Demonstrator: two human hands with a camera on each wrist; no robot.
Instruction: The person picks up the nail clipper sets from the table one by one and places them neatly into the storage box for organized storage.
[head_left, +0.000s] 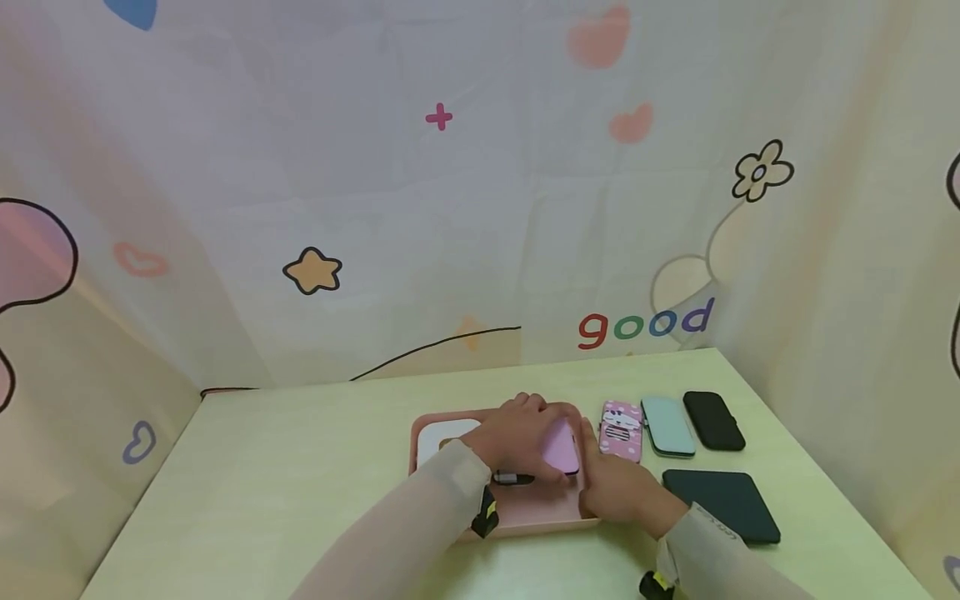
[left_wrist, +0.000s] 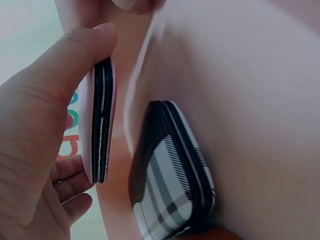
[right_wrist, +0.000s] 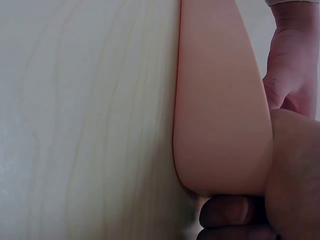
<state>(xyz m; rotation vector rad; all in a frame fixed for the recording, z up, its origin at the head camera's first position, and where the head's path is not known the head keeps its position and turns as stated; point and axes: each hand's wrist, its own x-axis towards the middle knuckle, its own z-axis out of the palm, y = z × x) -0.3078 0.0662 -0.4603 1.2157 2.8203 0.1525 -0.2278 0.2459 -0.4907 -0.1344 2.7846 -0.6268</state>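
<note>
My left hand (head_left: 521, 437) reaches over a shallow pink box (head_left: 525, 504) and grips a pink wallet (head_left: 560, 447). In the left wrist view the pink wallet (left_wrist: 86, 125) stands on edge between thumb and fingers, its black rim showing. A black-and-white plaid wallet (left_wrist: 170, 180) is in the box, close to that hand. At the box's right end, my right hand (head_left: 622, 487) holds the wall. The right wrist view shows its fingers (right_wrist: 232, 210) curled at the outer corner. A white item (head_left: 442, 435) lies in the box's left part, partly hidden by my left arm.
To the right of the box lie a pink cartoon wallet (head_left: 621, 429), a mint wallet (head_left: 667, 427) and a black wallet (head_left: 714, 421). A larger dark wallet (head_left: 723, 504) lies nearer, beside my right forearm. A printed curtain (head_left: 450, 208) hangs behind the table (head_left: 247, 500).
</note>
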